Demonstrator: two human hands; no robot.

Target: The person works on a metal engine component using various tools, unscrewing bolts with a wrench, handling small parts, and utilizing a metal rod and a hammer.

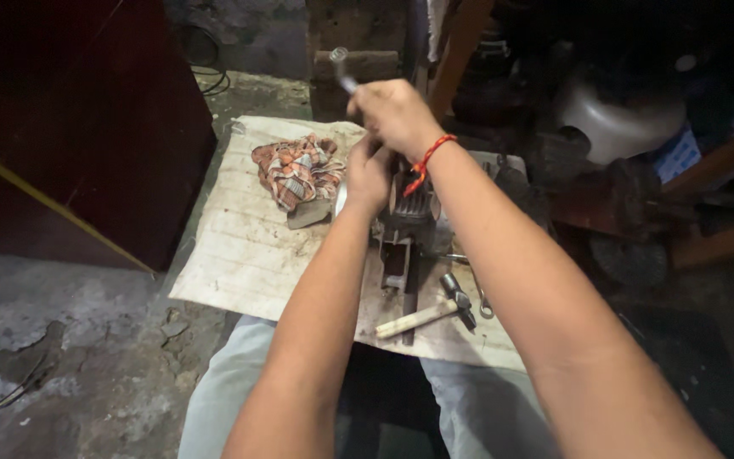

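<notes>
My right hand [394,113], with a red thread on its wrist, is closed on a metal wrench [342,70] whose ring end sticks up and away from me. Below it my left hand [367,177] presses against a dark finned engine part [411,212] and seems to hold a small shiny piece [341,198] at its side. The engine part rests on a dirty white sheet [239,246] spread on the floor in front of my knees. Both forearms cross over the part and hide much of it.
A crumpled checked rag [297,168] lies on the sheet left of the hands. A wooden-handled hammer [428,313] and a spanner [482,302] lie near my knees. A dark red cabinet [78,119] stands at the left, cluttered machine parts [613,127] at the right.
</notes>
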